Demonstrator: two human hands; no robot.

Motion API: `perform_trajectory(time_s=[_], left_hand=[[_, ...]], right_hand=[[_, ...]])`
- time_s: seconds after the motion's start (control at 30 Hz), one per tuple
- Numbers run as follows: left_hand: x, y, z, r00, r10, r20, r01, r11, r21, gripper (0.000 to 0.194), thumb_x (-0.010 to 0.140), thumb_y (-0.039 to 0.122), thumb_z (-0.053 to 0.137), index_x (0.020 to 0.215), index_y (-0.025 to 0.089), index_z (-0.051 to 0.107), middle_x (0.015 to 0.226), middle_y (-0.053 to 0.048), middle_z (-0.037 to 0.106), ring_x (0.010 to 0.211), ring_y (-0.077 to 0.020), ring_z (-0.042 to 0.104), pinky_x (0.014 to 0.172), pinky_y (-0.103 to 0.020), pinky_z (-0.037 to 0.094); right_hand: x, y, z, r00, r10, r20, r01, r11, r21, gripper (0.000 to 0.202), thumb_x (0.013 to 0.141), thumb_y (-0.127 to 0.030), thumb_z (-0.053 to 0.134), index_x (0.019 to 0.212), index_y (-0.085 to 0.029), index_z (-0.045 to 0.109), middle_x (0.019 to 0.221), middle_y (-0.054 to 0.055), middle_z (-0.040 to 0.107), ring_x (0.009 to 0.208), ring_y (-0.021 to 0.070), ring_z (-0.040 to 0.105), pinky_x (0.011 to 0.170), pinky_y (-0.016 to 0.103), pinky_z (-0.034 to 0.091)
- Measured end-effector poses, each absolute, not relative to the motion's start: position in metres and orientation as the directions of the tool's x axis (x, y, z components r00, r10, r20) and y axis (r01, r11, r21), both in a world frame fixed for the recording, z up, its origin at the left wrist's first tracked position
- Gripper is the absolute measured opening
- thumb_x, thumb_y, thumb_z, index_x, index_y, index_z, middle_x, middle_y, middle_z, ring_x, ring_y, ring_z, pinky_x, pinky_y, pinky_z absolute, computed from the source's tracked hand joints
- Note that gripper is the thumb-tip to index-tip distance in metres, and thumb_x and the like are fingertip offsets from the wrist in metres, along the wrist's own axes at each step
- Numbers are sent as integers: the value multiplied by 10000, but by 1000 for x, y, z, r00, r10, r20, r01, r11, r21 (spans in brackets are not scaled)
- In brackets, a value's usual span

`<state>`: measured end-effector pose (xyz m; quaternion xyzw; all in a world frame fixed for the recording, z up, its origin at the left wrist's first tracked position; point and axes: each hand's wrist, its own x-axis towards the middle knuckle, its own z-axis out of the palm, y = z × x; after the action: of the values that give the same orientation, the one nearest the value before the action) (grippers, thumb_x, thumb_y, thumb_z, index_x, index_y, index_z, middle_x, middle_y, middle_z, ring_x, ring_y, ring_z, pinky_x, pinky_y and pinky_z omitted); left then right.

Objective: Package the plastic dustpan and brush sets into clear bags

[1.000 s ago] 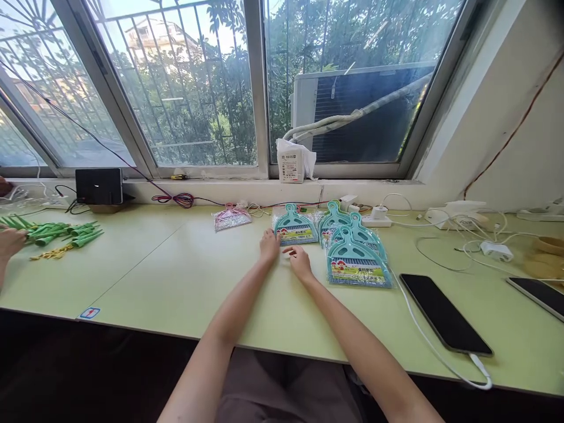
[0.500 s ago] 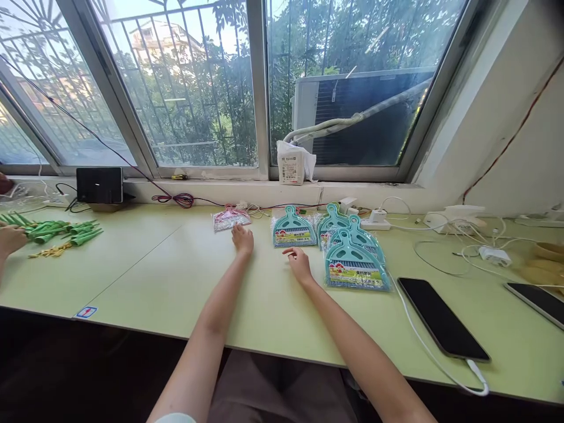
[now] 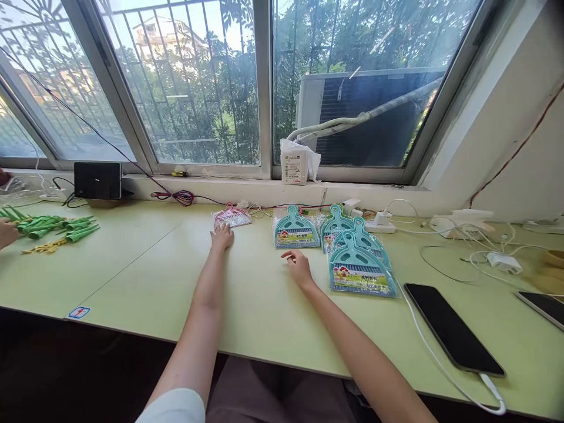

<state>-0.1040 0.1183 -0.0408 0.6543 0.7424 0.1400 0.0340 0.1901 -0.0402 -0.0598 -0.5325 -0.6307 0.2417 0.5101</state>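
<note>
My left hand point(image 3: 221, 237) lies palm down with its fingers spread, the tips at the near edge of a pink dustpan-and-brush set point(image 3: 232, 216) in clear wrap. It grips nothing. My right hand point(image 3: 298, 268) rests on the table with loosely bent fingers, the index finger pointing left, and nothing shows in it. Just beyond it lies a teal dustpan-and-brush set point(image 3: 296, 228) in a clear bag with a printed card. To its right, several more teal packs overlap, the nearest teal pack point(image 3: 362, 267) lying on top.
A phone point(image 3: 453, 329) on a white cable lies at the right, with chargers and a power strip point(image 3: 374, 225) behind. At the far left are green cone-shaped pieces point(image 3: 48, 226) near another person's hand point(image 3: 7, 232). A black tablet point(image 3: 97, 181) stands near the sill.
My left hand has moved left along the near edge of the pink pack, and its fingers have spread. My right hand stays in nearly the same place. The view has shifted slightly.
</note>
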Motion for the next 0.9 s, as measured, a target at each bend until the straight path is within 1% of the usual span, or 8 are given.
perform_trajectory(time_s=[0.17,0.3,0.4,0.5,0.6,0.67,0.77,0.9], left_hand=[[-103,110,-38,-114,984,139,971,81,227,590,940,373,269,1493,179,336,1602,-117,253,1479,-312,201,1151,-596,184],[-101,86,-38,-41,983,180,984,9,177,533,919,374,352,1410,197,457,1527,-137,398,1419,-333,318,1125,-567,250],[-99,58,-38,46,972,232,988,-79,133,436,902,336,399,1276,210,585,1381,-136,552,1328,-314,432,1122,-482,280],[-97,34,-32,118,941,318,980,-163,117,358,923,318,376,1068,213,686,1095,-133,687,1132,-289,576,1077,-421,331],[-98,25,-22,-28,900,434,979,-64,196,401,961,364,319,1046,205,677,953,-126,700,1018,-289,617,1012,-420,381],[-103,29,-18,-165,857,489,967,43,250,390,952,391,372,1190,192,609,1144,-145,664,1137,-312,566,1026,-439,369],[-118,39,-21,-326,879,348,915,202,348,525,892,462,516,1326,167,504,1375,-187,535,1285,-358,454,1043,-481,360],[-134,45,-28,-286,953,103,830,193,524,500,834,414,619,1273,184,552,1297,-132,612,1199,-291,550,972,-378,438]], right_hand=[[189,-42,-59,61,923,380,424,321,-847,333,756,-112,368,797,-215,682,927,33,698,818,180,605,774,312,455],[187,-44,-57,33,927,373,418,327,-848,343,756,-99,375,802,-222,692,924,25,708,841,180,619,786,312,461],[186,-46,-56,0,925,380,441,341,-830,343,761,-84,380,810,-219,692,925,25,710,843,175,623,796,309,462],[186,-47,-54,-47,920,388,479,362,-800,341,767,-66,383,808,-217,686,930,29,705,850,173,619,807,307,460],[186,-51,-51,-118,910,398,522,398,-755,340,782,-52,381,817,-210,680,927,39,690,852,176,609,800,307,455],[185,-54,-48,-169,896,410,555,430,-712,335,796,-44,384,824,-205,676,931,44,677,850,174,599,801,308,449],[183,-59,-46,-246,874,419,605,476,-638,335,819,-33,391,842,-208,676,946,50,662,883,179,585,820,314,440],[181,-62,-46,-350,845,404,648,530,-547,331,834,-20,408,856,-207,680,956,62,654,954,206,578,857,342,436]])
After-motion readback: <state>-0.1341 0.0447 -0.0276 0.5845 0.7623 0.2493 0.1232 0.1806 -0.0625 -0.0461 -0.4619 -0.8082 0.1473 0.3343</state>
